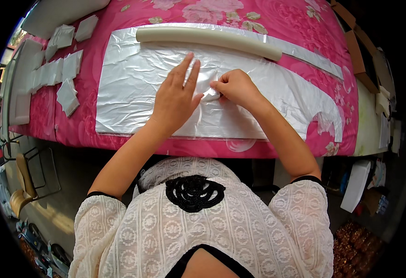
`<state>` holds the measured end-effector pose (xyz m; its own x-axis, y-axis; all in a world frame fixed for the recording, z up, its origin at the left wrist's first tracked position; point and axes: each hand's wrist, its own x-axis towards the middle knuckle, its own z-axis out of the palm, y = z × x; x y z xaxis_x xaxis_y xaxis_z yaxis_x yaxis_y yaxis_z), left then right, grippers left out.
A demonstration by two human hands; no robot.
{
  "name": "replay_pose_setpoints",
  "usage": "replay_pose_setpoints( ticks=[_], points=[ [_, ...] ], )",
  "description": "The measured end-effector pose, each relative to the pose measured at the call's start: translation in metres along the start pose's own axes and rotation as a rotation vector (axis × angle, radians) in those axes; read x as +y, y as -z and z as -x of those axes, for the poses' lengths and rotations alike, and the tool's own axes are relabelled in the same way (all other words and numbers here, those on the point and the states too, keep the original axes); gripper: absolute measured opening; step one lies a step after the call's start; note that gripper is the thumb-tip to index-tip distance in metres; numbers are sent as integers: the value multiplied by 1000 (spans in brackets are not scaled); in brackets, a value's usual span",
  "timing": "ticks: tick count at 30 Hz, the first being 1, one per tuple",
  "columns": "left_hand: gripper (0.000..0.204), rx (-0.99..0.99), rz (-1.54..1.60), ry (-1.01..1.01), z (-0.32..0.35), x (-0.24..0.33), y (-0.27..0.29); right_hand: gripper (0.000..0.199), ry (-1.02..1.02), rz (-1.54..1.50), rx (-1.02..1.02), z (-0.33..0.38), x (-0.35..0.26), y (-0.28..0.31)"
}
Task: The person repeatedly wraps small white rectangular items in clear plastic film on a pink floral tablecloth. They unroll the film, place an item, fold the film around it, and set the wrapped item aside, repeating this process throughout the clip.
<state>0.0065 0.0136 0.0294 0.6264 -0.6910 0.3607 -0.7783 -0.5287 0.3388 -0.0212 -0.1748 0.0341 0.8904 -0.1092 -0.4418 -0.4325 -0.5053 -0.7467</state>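
Observation:
A large sheet of silvery, wrinkled plastic film (133, 102) lies over the near part of the table. My left hand (177, 90) rests near its middle, fingers stretched out and apart, pointing away from me. Just right of it, my right hand (236, 88) is closed, thumb and forefinger pinching the edge of a small shiny piece of film (208, 88). That piece is partly hidden under and between both hands. Beyond the hands a long cream cardboard tube (203, 36) lies across the far side of the sheet.
Several small folded silvery-white packets (67, 97) lie in groups at the left. A pink floral cloth (175, 147) covers the table. The sheet's right end has a ragged cutout. Cardboard boxes (363, 60) stand at the right edge, and a chair (24, 180) stands at the lower left.

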Motion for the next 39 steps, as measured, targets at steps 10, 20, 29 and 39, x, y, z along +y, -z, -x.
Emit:
replay_pose_setpoints(
  ticks=[10,20,29,39],
  points=[
    [90,-233,-39,-42,18,8,-28,33,145,409,186,22,-11,-1],
    [34,-401,1209,736,112,8,30,56,778,605,225,-24,-16,-58],
    [25,-26,1293,1269,192,-19,59,42,889,245,-206,46,-80,-191],
    [31,585,382,805,183,-171,158,16,512,-145,-325,-56,-205,-211]
  ],
)
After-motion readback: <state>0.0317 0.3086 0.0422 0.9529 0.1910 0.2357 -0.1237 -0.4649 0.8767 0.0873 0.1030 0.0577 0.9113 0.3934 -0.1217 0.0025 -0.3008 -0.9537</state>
